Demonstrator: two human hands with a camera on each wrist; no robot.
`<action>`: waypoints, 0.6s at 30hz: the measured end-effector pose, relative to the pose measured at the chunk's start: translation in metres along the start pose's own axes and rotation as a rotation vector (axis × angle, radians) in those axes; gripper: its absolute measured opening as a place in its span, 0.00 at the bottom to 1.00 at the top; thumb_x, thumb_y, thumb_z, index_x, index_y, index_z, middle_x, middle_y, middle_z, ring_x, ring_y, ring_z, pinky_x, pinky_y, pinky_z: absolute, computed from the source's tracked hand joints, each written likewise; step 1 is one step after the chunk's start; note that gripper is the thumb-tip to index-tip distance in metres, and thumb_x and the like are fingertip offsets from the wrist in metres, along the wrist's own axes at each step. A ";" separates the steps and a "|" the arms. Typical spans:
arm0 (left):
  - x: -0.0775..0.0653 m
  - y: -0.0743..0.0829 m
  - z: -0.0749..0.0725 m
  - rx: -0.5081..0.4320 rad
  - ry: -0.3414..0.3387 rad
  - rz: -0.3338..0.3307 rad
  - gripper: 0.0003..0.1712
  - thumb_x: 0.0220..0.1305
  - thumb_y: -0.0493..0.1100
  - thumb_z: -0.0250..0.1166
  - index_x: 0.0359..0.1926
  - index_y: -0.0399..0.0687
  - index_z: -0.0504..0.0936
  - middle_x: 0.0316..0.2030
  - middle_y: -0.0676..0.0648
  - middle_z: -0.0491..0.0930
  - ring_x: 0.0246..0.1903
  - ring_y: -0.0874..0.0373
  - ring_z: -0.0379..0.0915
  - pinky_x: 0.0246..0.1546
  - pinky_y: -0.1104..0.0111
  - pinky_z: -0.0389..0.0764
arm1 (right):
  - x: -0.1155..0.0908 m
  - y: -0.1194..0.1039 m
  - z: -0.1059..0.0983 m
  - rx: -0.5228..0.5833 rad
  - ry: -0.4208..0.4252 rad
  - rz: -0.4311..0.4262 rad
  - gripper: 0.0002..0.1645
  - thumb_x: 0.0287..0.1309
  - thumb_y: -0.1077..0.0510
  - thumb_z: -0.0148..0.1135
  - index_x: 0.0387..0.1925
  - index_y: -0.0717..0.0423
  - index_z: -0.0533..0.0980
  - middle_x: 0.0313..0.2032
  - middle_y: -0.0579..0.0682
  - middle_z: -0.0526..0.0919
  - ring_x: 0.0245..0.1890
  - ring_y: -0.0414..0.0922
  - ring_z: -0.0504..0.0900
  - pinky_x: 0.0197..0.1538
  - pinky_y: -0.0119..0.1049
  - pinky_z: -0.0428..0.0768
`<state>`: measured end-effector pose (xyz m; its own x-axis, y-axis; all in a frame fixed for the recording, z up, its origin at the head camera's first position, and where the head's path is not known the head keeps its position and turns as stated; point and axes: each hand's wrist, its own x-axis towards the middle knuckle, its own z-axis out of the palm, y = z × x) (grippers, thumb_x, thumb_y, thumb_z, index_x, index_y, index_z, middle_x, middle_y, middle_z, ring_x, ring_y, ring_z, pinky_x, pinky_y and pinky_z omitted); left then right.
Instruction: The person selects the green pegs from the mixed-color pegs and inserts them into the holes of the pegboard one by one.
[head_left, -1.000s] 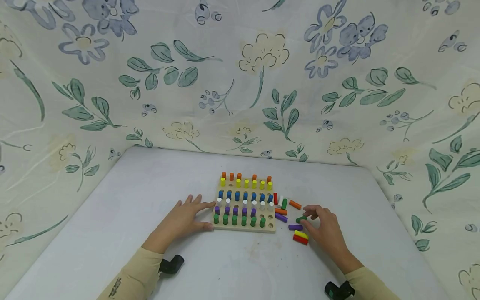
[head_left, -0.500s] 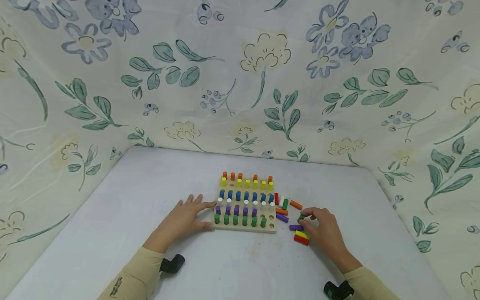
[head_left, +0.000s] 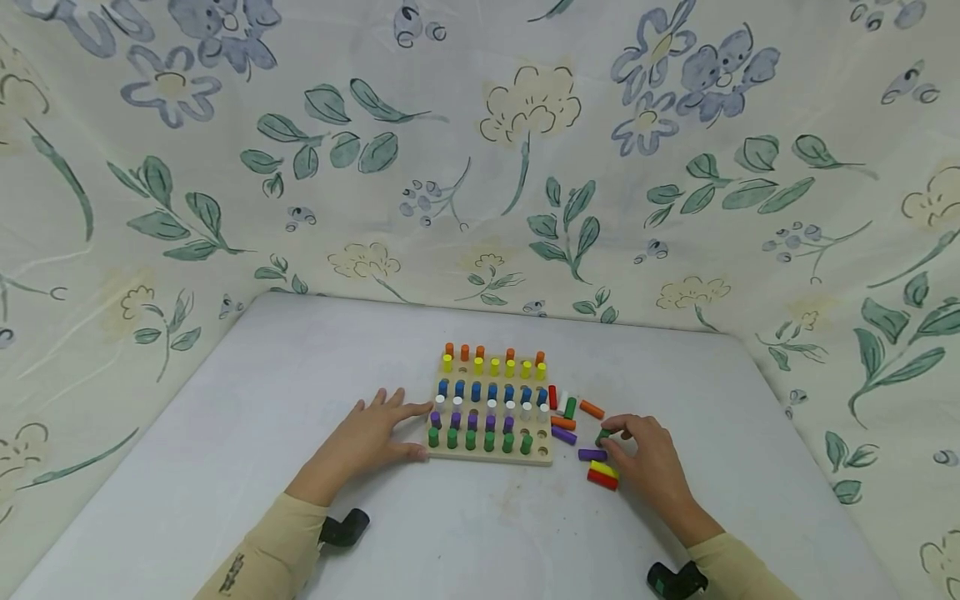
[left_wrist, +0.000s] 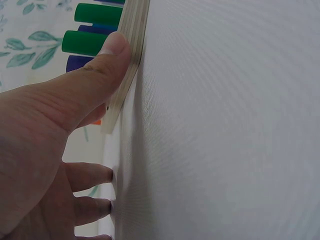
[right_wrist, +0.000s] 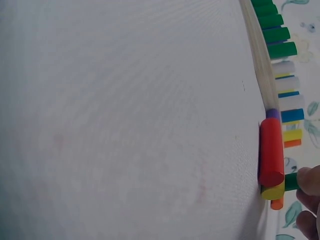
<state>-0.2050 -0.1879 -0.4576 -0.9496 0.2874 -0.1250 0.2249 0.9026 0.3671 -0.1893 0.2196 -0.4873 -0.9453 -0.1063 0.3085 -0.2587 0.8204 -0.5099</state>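
Note:
A wooden pegboard (head_left: pixel 491 457) holds rows of orange, yellow, blue, white, purple and green pegs, with some bare holes. My left hand (head_left: pixel 367 437) rests at its left side, fingers spread. In the left wrist view the thumb (left_wrist: pixel 114 46) presses on the board's edge near the green pegs. Right of the board, my right hand (head_left: pixel 651 457) pinches a green peg (head_left: pixel 602 437) between thumb and fingertips, tilted up. The right wrist view shows this green peg (right_wrist: pixel 291 182) behind a red peg (right_wrist: pixel 271 150) and a yellow peg (right_wrist: pixel 273 192).
Loose pegs lie between board and right hand: a purple one (head_left: pixel 592 455), a yellow one (head_left: pixel 604 469), a red one (head_left: pixel 602 481), an orange one (head_left: pixel 592 410) and several more. A patterned cloth (head_left: pixel 480 167) hangs behind the white table (head_left: pixel 465 533).
The green peg in my right fingers has gone from lying nearly flat to tilted more upright. My left hand stays at the board's left side.

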 end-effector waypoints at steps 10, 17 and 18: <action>0.000 -0.001 0.000 0.000 0.004 0.006 0.46 0.55 0.65 0.73 0.72 0.57 0.72 0.73 0.28 0.59 0.74 0.25 0.46 0.71 0.32 0.47 | 0.000 0.000 -0.001 0.013 0.036 -0.042 0.16 0.57 0.61 0.76 0.46 0.54 0.81 0.43 0.48 0.86 0.43 0.47 0.77 0.46 0.46 0.77; 0.001 0.000 0.001 0.002 0.008 0.007 0.46 0.55 0.65 0.73 0.72 0.57 0.73 0.73 0.28 0.59 0.74 0.25 0.46 0.71 0.32 0.47 | 0.000 0.000 0.001 0.020 0.044 -0.043 0.16 0.57 0.61 0.76 0.47 0.55 0.81 0.43 0.49 0.86 0.43 0.48 0.78 0.47 0.46 0.76; 0.001 0.000 0.001 0.002 0.008 0.006 0.46 0.55 0.65 0.73 0.72 0.57 0.73 0.73 0.28 0.59 0.74 0.25 0.46 0.71 0.32 0.47 | 0.000 -0.001 0.001 0.022 0.045 -0.047 0.17 0.57 0.61 0.76 0.47 0.55 0.81 0.43 0.50 0.86 0.43 0.49 0.78 0.48 0.46 0.76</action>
<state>-0.2056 -0.1877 -0.4583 -0.9500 0.2904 -0.1149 0.2312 0.9013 0.3663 -0.1892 0.2183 -0.4878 -0.9221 -0.1185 0.3683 -0.3075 0.8023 -0.5116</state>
